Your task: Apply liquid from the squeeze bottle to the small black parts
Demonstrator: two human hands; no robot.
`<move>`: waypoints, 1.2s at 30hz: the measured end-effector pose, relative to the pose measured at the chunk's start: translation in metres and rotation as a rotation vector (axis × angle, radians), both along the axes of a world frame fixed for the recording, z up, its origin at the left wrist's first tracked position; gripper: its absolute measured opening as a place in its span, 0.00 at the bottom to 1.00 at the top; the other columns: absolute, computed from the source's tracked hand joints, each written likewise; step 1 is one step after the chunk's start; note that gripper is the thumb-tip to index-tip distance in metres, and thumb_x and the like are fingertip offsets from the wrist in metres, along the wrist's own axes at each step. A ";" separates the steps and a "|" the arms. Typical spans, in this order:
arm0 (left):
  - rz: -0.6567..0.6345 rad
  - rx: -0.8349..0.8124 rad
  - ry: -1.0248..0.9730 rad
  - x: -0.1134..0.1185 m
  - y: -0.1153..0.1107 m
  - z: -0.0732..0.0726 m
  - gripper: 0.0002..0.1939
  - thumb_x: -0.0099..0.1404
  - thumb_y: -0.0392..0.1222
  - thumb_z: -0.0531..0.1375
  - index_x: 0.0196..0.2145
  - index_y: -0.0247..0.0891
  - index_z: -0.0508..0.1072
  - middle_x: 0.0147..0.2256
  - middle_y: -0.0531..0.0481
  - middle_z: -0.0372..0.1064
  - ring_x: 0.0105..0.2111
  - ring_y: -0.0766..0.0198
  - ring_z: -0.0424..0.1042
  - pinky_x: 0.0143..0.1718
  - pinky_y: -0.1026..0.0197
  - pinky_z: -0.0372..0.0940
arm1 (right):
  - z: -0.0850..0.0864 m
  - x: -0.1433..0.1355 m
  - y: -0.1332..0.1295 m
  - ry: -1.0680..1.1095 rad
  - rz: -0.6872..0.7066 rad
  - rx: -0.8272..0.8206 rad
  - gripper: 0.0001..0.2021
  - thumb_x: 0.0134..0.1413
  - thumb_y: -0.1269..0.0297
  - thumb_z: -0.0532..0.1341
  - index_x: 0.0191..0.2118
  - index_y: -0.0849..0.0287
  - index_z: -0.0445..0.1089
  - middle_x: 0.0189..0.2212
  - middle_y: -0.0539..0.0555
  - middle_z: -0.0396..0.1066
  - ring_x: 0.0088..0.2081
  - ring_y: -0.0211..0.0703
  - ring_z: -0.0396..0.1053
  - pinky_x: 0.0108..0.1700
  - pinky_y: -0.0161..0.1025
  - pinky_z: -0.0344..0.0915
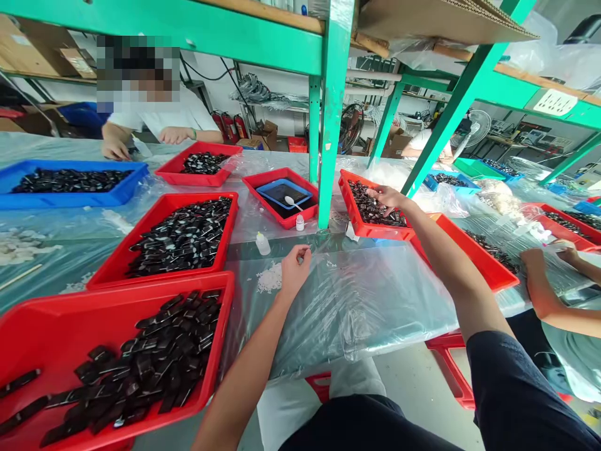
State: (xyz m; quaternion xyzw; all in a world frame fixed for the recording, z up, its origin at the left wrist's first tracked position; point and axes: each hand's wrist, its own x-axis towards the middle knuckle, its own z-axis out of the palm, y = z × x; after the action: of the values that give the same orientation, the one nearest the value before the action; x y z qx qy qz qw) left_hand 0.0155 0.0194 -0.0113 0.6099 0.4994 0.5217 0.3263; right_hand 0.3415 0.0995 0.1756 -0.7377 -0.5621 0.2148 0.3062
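My left hand is raised just above the plastic-covered table, its fingers pinched together; whatever they hold is too small to make out. Beside it lies a pile of small white pieces, with a few more scattered to the right. A small squeeze bottle stands behind the pile. My right hand reaches over a tilted red tray of small dark parts, its fingers apart and touching or just above them. Near the green post, a small white bottle stands in front of a red tray.
Red trays of black parts fill the left side. A white spoon lies in a blue tray. A green post rises between my hands' areas. Co-workers sit across the table and at right; one co-worker's hand is at far right.
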 end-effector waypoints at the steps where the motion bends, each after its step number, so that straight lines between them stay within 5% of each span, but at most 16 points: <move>1: 0.003 -0.004 -0.003 0.000 0.001 0.000 0.10 0.67 0.48 0.60 0.39 0.41 0.78 0.31 0.49 0.79 0.30 0.62 0.73 0.31 0.60 0.63 | 0.004 -0.001 -0.001 -0.077 -0.005 -0.019 0.35 0.57 0.38 0.70 0.53 0.71 0.76 0.46 0.73 0.78 0.39 0.58 0.80 0.39 0.50 0.80; 5: -0.002 -0.014 -0.005 0.002 0.000 0.000 0.09 0.67 0.47 0.60 0.39 0.41 0.77 0.31 0.50 0.79 0.29 0.63 0.73 0.31 0.61 0.62 | 0.019 -0.016 -0.011 -0.446 0.069 0.146 0.23 0.69 0.46 0.64 0.49 0.65 0.78 0.45 0.68 0.81 0.47 0.59 0.80 0.55 0.54 0.72; 10: 0.023 0.036 -0.021 -0.003 0.004 0.001 0.07 0.69 0.44 0.60 0.41 0.41 0.77 0.32 0.51 0.80 0.32 0.63 0.76 0.36 0.59 0.67 | 0.018 -0.058 -0.058 -0.387 0.248 0.412 0.19 0.72 0.51 0.60 0.40 0.63 0.77 0.31 0.57 0.78 0.31 0.39 0.72 0.42 0.41 0.66; 13: 0.062 0.057 -0.029 -0.008 0.012 0.000 0.07 0.72 0.43 0.59 0.42 0.40 0.76 0.33 0.50 0.79 0.34 0.63 0.77 0.40 0.57 0.70 | -0.007 -0.085 -0.098 -0.247 0.393 0.452 0.14 0.71 0.54 0.61 0.36 0.57 0.76 0.27 0.52 0.74 0.26 0.37 0.65 0.34 0.40 0.61; 16: 0.103 0.045 -0.010 -0.010 0.015 -0.001 0.06 0.73 0.40 0.58 0.42 0.39 0.76 0.34 0.49 0.79 0.35 0.64 0.78 0.41 0.56 0.70 | -0.053 -0.104 -0.124 -0.111 0.431 0.436 0.21 0.68 0.45 0.60 0.30 0.55 0.74 0.21 0.50 0.67 0.22 0.39 0.58 0.28 0.42 0.57; 20: 0.108 0.067 0.060 -0.007 0.009 0.004 0.05 0.72 0.37 0.61 0.43 0.39 0.78 0.34 0.49 0.80 0.35 0.64 0.78 0.40 0.58 0.69 | -0.121 -0.114 -0.126 -0.005 0.363 0.432 0.27 0.67 0.41 0.57 0.25 0.57 0.72 0.22 0.54 0.71 0.24 0.42 0.64 0.30 0.43 0.61; 23: 0.116 0.117 0.138 -0.004 0.003 0.012 0.05 0.71 0.38 0.63 0.42 0.39 0.79 0.35 0.49 0.81 0.36 0.61 0.79 0.43 0.57 0.69 | -0.156 -0.117 -0.115 -0.021 0.322 0.494 0.27 0.67 0.40 0.57 0.23 0.55 0.69 0.17 0.51 0.65 0.21 0.41 0.60 0.29 0.43 0.59; 29: 0.073 0.287 0.254 -0.003 -0.009 0.023 0.11 0.75 0.41 0.56 0.46 0.43 0.79 0.40 0.43 0.82 0.41 0.54 0.80 0.52 0.49 0.70 | -0.179 -0.115 -0.113 0.015 0.345 0.561 0.26 0.68 0.44 0.57 0.20 0.50 0.60 0.16 0.51 0.58 0.20 0.45 0.55 0.27 0.49 0.55; 36: 0.096 0.181 0.221 0.000 -0.007 0.004 0.07 0.70 0.42 0.61 0.42 0.45 0.80 0.38 0.44 0.82 0.40 0.51 0.80 0.51 0.47 0.71 | -0.187 -0.132 -0.127 0.132 0.382 0.522 0.29 0.69 0.41 0.54 0.21 0.53 0.57 0.17 0.47 0.53 0.21 0.38 0.52 0.27 0.41 0.54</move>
State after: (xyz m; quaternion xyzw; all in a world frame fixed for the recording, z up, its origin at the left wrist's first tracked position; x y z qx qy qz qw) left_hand 0.0152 0.0120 -0.0076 0.6659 0.5117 0.5093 0.1879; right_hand 0.2091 -0.0275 -0.0112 -0.4998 -0.7055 0.1643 0.4748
